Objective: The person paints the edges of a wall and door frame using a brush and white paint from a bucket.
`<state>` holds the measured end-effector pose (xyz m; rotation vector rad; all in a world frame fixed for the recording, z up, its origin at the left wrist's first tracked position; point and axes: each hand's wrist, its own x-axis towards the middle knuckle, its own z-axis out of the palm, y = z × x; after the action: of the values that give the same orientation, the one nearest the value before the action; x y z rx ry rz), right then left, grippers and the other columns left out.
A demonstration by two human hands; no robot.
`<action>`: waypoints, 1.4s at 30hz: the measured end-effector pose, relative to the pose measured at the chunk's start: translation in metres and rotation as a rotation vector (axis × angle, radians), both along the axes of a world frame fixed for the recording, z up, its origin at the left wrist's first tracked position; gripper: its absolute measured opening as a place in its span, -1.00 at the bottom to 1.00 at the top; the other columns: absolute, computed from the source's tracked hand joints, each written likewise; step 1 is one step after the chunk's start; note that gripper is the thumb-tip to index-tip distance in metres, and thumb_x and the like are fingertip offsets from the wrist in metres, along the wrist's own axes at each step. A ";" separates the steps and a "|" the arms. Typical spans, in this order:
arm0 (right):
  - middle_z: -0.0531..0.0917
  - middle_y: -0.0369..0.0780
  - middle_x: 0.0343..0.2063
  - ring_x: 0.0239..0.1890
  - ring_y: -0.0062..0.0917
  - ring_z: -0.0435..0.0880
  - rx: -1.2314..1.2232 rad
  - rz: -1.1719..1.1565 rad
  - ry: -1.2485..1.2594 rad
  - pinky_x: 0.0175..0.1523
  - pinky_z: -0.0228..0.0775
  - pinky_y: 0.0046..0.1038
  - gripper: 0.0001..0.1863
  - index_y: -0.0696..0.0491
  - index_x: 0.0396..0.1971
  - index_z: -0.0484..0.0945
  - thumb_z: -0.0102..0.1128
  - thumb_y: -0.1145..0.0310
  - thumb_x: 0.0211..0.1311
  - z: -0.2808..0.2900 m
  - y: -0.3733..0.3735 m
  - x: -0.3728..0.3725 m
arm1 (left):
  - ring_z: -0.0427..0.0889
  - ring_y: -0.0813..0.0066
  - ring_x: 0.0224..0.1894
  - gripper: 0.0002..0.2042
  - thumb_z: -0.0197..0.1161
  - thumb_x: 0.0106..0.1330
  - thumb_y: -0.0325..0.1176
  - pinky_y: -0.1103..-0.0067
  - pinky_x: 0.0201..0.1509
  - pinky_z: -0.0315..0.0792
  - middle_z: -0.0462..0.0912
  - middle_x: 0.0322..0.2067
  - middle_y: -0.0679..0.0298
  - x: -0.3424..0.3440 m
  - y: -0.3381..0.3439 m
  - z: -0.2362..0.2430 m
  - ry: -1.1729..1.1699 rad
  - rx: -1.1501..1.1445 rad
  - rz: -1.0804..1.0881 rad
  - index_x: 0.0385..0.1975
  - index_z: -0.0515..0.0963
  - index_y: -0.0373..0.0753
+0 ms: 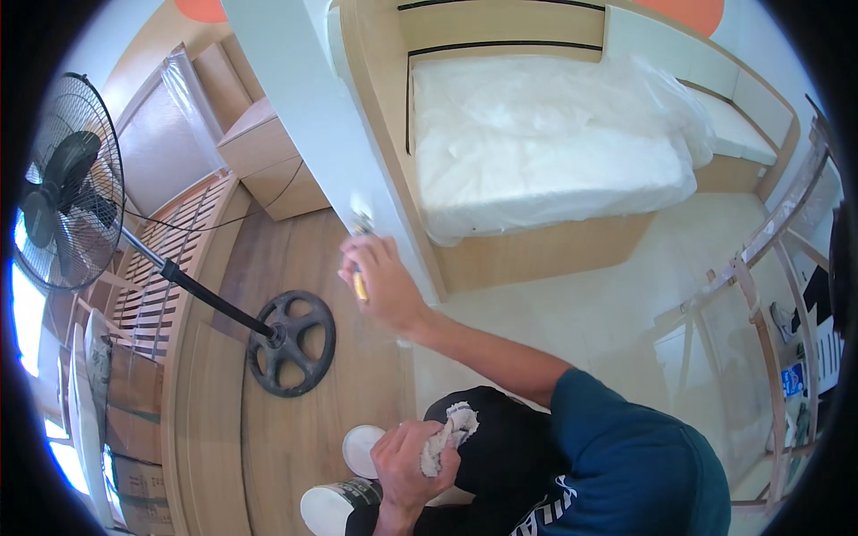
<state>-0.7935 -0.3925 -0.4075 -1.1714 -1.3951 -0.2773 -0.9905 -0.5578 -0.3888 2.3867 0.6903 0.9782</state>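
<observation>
My right hand reaches forward, its fingers closed around a paintbrush with a yellow handle. The brush's bristle end points up and touches, or nearly touches, the narrow white wall edge, near a bright white patch. Low in the picture, by my knee, my left hand is closed on a crumpled, off-white rag. Beside that hand stands a white bucket with a dark label, partly covered by my arm. A round white lid or tub lies just beyond the bucket; which one, I cannot tell.
A standing fan leans in from the left on a black, wheel-shaped base. Behind the wall edge is a bed with a plastic-wrapped mattress. A slatted bed frame and cardboard boxes are left; a wooden frame stands right.
</observation>
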 end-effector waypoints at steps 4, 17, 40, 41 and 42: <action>0.56 -0.13 0.00 0.02 -0.16 0.47 0.214 -0.056 -0.298 0.10 0.39 -0.21 -0.80 0.11 -0.13 0.53 0.26 0.52 0.26 0.080 0.033 0.018 | 0.67 0.14 -0.46 -0.78 0.43 -0.01 -0.38 0.37 -0.35 0.52 0.68 -0.44 0.20 -0.002 0.000 -0.001 0.000 0.008 0.001 -0.34 0.64 -0.22; 0.65 -0.06 -0.07 0.05 -0.08 0.55 -0.617 0.125 -0.236 0.14 0.44 -0.14 -0.83 0.09 -0.16 0.63 0.17 0.48 0.29 -0.007 0.025 0.044 | 0.63 0.17 -0.51 -0.79 0.44 0.00 -0.38 0.39 -0.41 0.48 0.66 -0.48 0.20 0.002 -0.004 0.008 -0.103 0.029 -0.035 -0.36 0.63 -0.23; 0.75 -0.16 -0.27 -0.22 -0.49 0.73 -0.659 0.307 -0.228 -0.07 0.56 -0.41 -0.86 0.12 -0.17 0.60 0.30 0.48 0.31 0.049 0.005 0.070 | 0.58 0.43 -0.49 -0.74 0.47 0.01 -0.28 0.52 -0.37 0.41 0.53 -0.50 0.37 -0.024 -0.018 0.026 -0.280 0.160 -0.064 -0.30 0.62 -0.13; 0.77 -0.20 -0.28 -0.31 -0.57 0.72 -0.633 0.337 -0.165 -0.16 0.56 -0.46 -0.83 0.13 -0.15 0.60 0.35 0.43 0.33 0.078 0.006 0.069 | 0.58 0.45 -0.49 -0.74 0.47 0.01 -0.27 0.53 -0.37 0.41 0.52 -0.50 0.37 -0.024 -0.018 0.026 -0.281 0.165 -0.063 -0.31 0.61 -0.13; 0.78 -0.22 -0.31 -0.36 -0.60 0.70 -0.595 0.322 -0.123 -0.19 0.55 -0.48 -0.81 0.13 -0.16 0.61 0.38 0.39 0.32 0.105 0.005 0.070 | 0.58 0.46 -0.48 -0.74 0.47 0.02 -0.26 0.54 -0.37 0.40 0.51 -0.50 0.37 -0.024 -0.017 0.025 -0.278 0.169 -0.065 -0.31 0.61 -0.13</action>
<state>-0.7237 -0.3871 -0.3023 -1.3900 -1.8150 0.3227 -1.0145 -0.5749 -0.3634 2.3319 0.4393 1.3531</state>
